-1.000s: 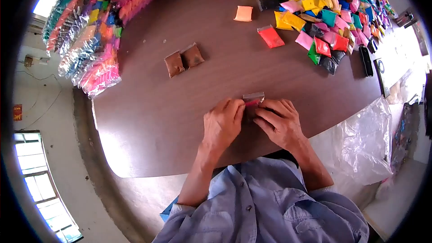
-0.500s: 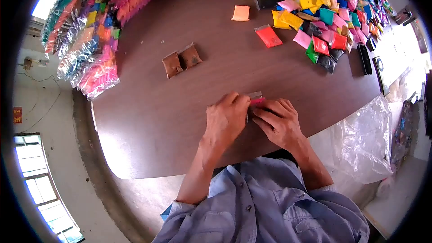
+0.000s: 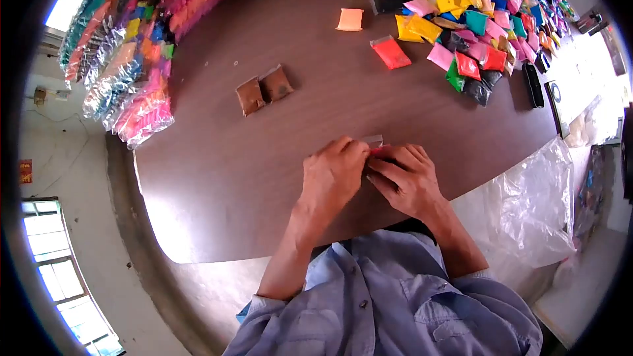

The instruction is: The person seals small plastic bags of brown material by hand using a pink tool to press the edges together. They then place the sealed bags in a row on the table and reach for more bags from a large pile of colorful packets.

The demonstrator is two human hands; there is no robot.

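Near the front edge of the table, my left hand (image 3: pixel 335 170) and my right hand (image 3: pixel 410 177) meet around a small pink packet (image 3: pixel 374 148) with a clear plastic edge. Fingers of both hands pinch it, and they cover most of it. Further off to the left lie two brown packets (image 3: pixel 265 91), side by side and touching. A red packet (image 3: pixel 390 53) and a peach packet (image 3: pixel 349 20) rest singly beyond my hands.
A large heap of colourful packets (image 3: pixel 455 6) covers the far right of the brown table (image 3: pixel 217 165). Clear bags of stacked packets (image 3: pixel 142 102) line the left edge. A black case (image 3: pixel 533 84) lies at the right, above a clear plastic sheet (image 3: pixel 537 204).
My hands stay in nearly the same place, with a slight shift of the fingers on the pink packet. Less of its pink shows now. The other packets have not been moved.
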